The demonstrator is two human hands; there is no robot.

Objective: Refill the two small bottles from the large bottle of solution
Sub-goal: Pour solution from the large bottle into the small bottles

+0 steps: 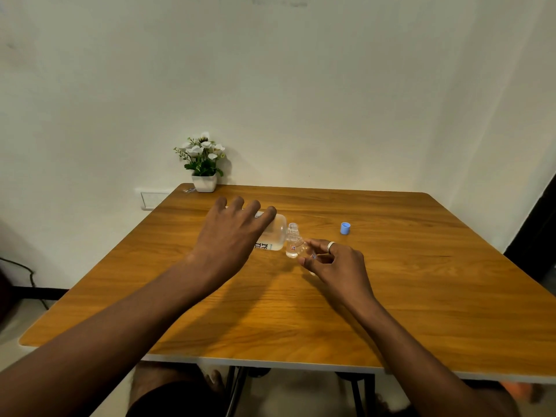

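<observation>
My left hand [231, 236] grips the large translucent bottle [275, 234] from above and holds it tipped on its side, mouth pointing right. Its mouth is right beside the open threaded neck of a small clear bottle [292, 240] with a red label, which stands upright on the table with a little liquid at its bottom. My right hand [337, 263], a ring on one finger, pinches a second small clear bottle [307, 251] just right of the first. That bottle is partly hidden by my fingers. A blue cap [345, 228] lies alone to the right.
The wooden table [301, 311] stands against a white wall. A small white pot of white flowers [204, 168] sits at the table's back left corner. My knees and the table's legs show below its front edge.
</observation>
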